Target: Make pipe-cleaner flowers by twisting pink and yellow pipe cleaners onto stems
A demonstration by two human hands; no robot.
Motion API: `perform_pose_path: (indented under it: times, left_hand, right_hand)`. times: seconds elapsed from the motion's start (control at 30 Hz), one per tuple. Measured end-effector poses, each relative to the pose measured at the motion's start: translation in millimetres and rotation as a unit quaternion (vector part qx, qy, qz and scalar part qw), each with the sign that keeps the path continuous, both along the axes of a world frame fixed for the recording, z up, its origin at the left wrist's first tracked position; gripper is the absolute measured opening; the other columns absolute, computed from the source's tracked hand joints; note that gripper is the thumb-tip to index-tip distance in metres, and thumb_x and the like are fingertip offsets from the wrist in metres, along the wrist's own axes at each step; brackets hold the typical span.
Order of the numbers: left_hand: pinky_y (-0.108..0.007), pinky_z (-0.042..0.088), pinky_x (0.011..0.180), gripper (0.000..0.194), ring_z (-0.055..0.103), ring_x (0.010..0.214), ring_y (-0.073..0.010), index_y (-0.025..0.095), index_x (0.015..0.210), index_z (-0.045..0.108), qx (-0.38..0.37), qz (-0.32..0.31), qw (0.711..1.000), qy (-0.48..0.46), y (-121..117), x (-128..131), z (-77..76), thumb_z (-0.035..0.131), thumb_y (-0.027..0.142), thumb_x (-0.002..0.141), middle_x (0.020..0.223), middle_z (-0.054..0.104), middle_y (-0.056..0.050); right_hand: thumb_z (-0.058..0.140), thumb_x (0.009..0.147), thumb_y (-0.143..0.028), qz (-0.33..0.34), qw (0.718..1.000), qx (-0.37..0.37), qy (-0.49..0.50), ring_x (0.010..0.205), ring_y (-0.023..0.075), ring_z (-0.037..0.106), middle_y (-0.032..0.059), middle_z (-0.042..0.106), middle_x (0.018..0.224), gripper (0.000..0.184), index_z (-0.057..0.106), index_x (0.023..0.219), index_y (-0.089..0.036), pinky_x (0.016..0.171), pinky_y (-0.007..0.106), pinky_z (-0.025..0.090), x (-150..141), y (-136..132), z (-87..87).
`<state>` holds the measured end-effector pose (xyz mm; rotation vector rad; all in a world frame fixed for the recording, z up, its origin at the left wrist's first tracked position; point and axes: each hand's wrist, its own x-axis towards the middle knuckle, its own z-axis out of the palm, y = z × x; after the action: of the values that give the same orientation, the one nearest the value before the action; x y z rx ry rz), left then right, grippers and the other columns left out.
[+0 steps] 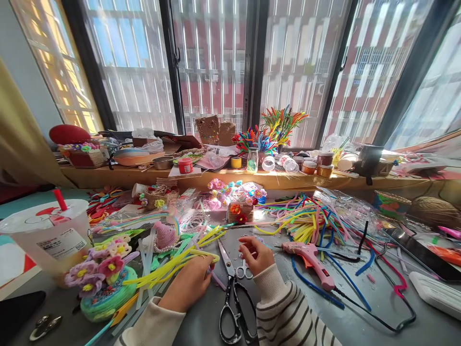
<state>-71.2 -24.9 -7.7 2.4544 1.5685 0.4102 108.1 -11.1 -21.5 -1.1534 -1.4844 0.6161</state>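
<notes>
On your grey table (pixel 201 327), yellow pipe cleaners (pixel 165 269) stretch left of centre; black-handled scissors (pixel 231 278) lie toward the near edge, a pink glue gun (pixel 313 262) toward the right. Your left hand (pixel 190 281) curls over the pipe cleaners, your right hand (pixel 260 257) half-curls beside small scissors (pixel 244 270) — whether either grips, I cannot tell

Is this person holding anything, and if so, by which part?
The left hand seems to hold yellow fuzzy stems near a bent end, though the grip is partly hidden. Nothing shows clearly in the right hand.
</notes>
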Motion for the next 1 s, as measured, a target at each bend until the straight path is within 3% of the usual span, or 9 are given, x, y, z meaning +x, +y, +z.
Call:
perform_pose_path:
  times: [0.13,0.3,0.47,0.6,0.7,0.83,1.0]
  left_hand:
    - [-0.029,0.037,0.066,0.02,0.052,0.078,-0.0195,0.018,0.079,0.053,0.024,-0.011,0.999,0.021,2.3,0.8,3.3,0.035,0.013,0.069,0.081,0.058,-0.007]
    - [-0.029,0.037,0.063,0.02,0.052,0.071,-0.02,0.018,0.078,0.054,0.068,-0.001,0.998,0.012,2.5,-4.3,19.1,0.036,0.014,0.07,0.074,0.058,-0.007]
    - [-0.027,0.037,0.057,0.017,0.051,0.063,-0.0184,0.019,0.074,0.054,0.134,-0.009,0.991,-0.019,4.7,-0.4,29.9,0.037,0.016,0.071,0.066,0.055,-0.005]
    - [-0.025,0.037,0.055,0.013,0.049,0.057,-0.0149,0.019,0.068,0.052,0.163,-0.02,0.981,-0.107,3.6,18.4,32.4,0.04,0.02,0.071,0.059,0.052,-0.002]
    - [-0.023,0.038,0.054,0.01,0.048,0.055,-0.0124,0.018,0.069,0.051,0.12,-0.047,0.969,-0.21,4.1,38.9,34.1,0.042,0.022,0.07,0.061,0.053,-0.001]
    - [-0.021,0.039,0.053,0.005,0.048,0.056,-0.011,0.017,0.067,0.05,0.032,-0.082,0.922,-0.376,12.2,66.4,34.0,0.047,0.021,0.067,0.063,0.052,0.0]
    - [-0.022,0.04,0.058,0.011,0.049,0.061,-0.0114,0.015,0.064,0.048,-0.086,-0.096,0.836,-0.534,22.8,77.8,28.8,0.055,0.023,0.062,0.063,0.05,0.001]
  right_hand:
    - [0.043,0.07,-0.031,0.003,1.0,-0.003,0.004,0.045,0.0136,0.057,0.0069,0.063,0.059,0.027,0.059,0.08,-0.012,0.038,0.021,0.043,-0.4,1.1,-1.8]
    - [0.045,0.07,-0.032,-0.004,1.0,-0.001,0.002,0.046,0.0128,0.056,0.0052,0.062,0.059,0.025,0.06,0.079,-0.014,0.04,0.021,0.044,-2.0,0.6,-2.4]
    - [0.05,0.068,-0.033,0.081,0.997,0.006,0.0,0.052,0.0122,0.056,0.0049,0.062,0.069,0.026,0.059,0.085,-0.015,0.041,0.02,0.042,-6.4,-6.5,6.6]
    - [0.047,0.068,-0.02,0.137,0.991,0.0,0.01,0.056,0.01,0.055,0.003,0.06,0.08,0.037,0.049,0.105,-0.021,0.041,0.017,0.042,-8.5,-9.5,9.3]
    - [0.044,0.067,-0.018,0.148,0.987,0.005,0.059,0.055,0.0098,0.054,0.0018,0.058,0.08,0.046,0.041,0.113,-0.024,0.04,0.016,0.043,-10.3,-7.3,4.9]
    - [0.042,0.071,-0.028,0.149,0.98,0.031,0.128,0.056,0.0122,0.056,0.005,0.059,0.085,0.04,0.045,0.11,-0.021,0.039,0.019,0.045,-9.8,-0.4,-2.1]
    - [0.045,0.072,-0.036,0.046,0.987,0.021,0.151,0.053,0.0113,0.056,0.0057,0.06,0.083,0.031,0.054,0.095,-0.017,0.041,0.021,0.048,-1.8,8.1,-6.8]
